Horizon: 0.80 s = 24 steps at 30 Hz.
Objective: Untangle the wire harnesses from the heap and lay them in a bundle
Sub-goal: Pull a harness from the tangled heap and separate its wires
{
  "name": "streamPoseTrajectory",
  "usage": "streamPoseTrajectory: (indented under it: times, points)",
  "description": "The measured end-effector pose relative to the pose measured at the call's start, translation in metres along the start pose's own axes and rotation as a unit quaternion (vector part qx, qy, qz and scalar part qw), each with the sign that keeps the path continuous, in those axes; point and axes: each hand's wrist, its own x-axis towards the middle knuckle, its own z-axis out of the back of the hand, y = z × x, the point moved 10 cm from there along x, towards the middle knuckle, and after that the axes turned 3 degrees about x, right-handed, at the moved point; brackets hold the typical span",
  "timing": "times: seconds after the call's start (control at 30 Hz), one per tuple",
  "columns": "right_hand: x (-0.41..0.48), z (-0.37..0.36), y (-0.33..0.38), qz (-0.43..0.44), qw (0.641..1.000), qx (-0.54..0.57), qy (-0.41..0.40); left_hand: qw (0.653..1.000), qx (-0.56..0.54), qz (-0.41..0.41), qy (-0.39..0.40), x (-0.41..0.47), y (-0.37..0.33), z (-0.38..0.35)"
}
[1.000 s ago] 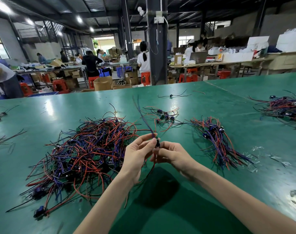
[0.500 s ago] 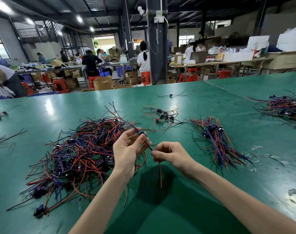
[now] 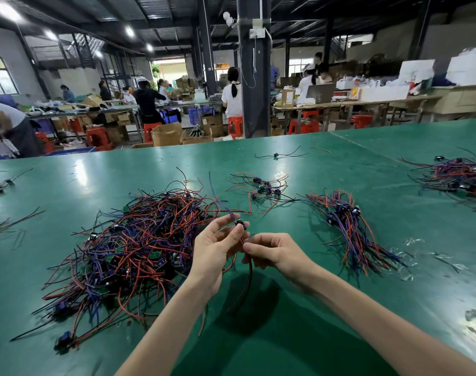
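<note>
While my left hand (image 3: pixel 215 248) pinches one harness (image 3: pixel 248 275) by its black connector (image 3: pixel 240 225) just right of the heap (image 3: pixel 133 248), my right hand (image 3: pixel 275 251) curls its fingers (image 3: pixel 261 241) round that harness's red wires, which hang toward the green surface (image 3: pixel 285 335). Farther right of the heap I see the laid-out bundle (image 3: pixel 348 229) resting on the surface.

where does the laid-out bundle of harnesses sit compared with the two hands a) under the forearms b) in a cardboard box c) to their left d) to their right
d: the bundle lies on the table right of the right hand, the tangled heap left of the left hand; both hands pinch one harness.
</note>
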Motion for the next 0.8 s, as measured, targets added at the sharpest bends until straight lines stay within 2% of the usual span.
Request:
streamPoseTrajectory:
  times: [0.23, 0.67, 0.8]
  points:
    - [0.0, 0.005, -0.004, -0.019, 0.999, 0.016, -0.029, 0.998, 0.043, 0.04, 0.039, -0.001, 0.01, -0.004]
    - [0.003, 0.002, -0.02, -0.082, 0.996, 0.003, -0.044, 0.989, 0.143, -0.031, 0.0, 0.0, 0.001, 0.006]
    - [0.003, 0.002, -0.027, -0.105, 0.993, 0.029, -0.056, 0.988, 0.149, -0.033, -0.01, 0.002, 0.003, 0.007]
